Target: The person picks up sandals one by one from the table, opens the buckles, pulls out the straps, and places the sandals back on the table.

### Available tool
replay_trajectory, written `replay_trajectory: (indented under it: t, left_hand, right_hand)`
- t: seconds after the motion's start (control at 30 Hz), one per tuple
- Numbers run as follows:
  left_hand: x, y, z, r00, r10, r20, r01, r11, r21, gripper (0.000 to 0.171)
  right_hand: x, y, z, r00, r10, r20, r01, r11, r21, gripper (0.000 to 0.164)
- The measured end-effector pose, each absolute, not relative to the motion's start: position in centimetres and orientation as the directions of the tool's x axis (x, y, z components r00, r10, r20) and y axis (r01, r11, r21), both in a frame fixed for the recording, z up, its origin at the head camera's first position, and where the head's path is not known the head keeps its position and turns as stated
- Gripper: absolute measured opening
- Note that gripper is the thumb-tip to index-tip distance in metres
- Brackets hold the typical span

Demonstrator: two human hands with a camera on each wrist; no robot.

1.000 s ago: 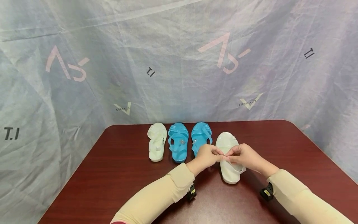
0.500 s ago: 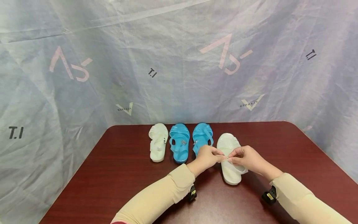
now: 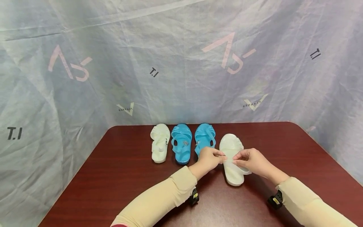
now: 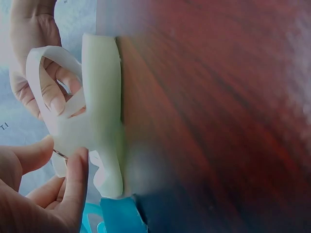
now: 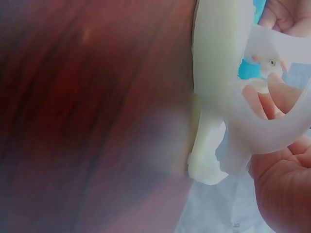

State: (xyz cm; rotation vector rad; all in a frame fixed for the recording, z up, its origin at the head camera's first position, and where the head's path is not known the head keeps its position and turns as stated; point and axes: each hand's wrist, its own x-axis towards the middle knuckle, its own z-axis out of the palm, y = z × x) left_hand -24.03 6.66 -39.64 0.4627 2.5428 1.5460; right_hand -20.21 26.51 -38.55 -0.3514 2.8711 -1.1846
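A white sandal (image 3: 233,176) lies on the table, its heel toward me, with both hands at its ankle strap. My left hand (image 3: 209,159) pinches the strap's small metal buckle (image 4: 59,154) between thumb and fingers on the sandal's left side. To the right, my right hand (image 3: 251,161) pinches the thin strap (image 4: 75,104) with thumb and fingertips. In the right wrist view, the right hand's fingers (image 5: 286,97) show through the loop of the heel strap (image 5: 279,133). A short gap separates the fingertips of the two hands.
Two blue sandals (image 3: 181,154) (image 3: 204,130) and another white sandal (image 3: 160,151) stand in a row to the left, near the back edge of the dark red table (image 3: 119,176). A printed grey cloth (image 3: 175,94) hangs behind.
The right fingertips have drawn a little to the right, away from the left ones, which they met before. The left hand stays by the buckle, and the sandals keep their places.
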Motion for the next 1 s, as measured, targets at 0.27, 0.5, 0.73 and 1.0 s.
replay_trajectory:
  t: [0.27,0.5,0.73,1.0]
  left_hand:
    - [-23.8,6.6,-39.7,-0.958,0.286,0.009,0.148,0.467,0.872,0.010]
    - [-23.6,6.9,-39.5,-0.968,0.250,-0.010,0.114,0.475,0.872,0.010]
    - [-23.4,7.0,-39.3,-0.964,0.267,0.000,0.130,0.470,0.873,0.011]
    - [-23.0,7.2,-39.5,-0.973,0.228,-0.034,0.059,0.388,0.920,0.010]
  right_hand:
    - [-19.8,27.2,-39.0,-0.983,-0.180,0.037,-0.143,0.624,-0.768,0.020]
    - [-20.0,28.2,-39.3,-0.981,-0.194,-0.006,-0.086,0.462,-0.883,0.030]
    - [-19.6,28.8,-39.2,-0.984,-0.179,-0.002,-0.072,0.408,-0.910,0.035]
    - [-19.1,30.5,-39.9,-0.984,-0.177,-0.011,-0.047,0.321,-0.946,0.037]
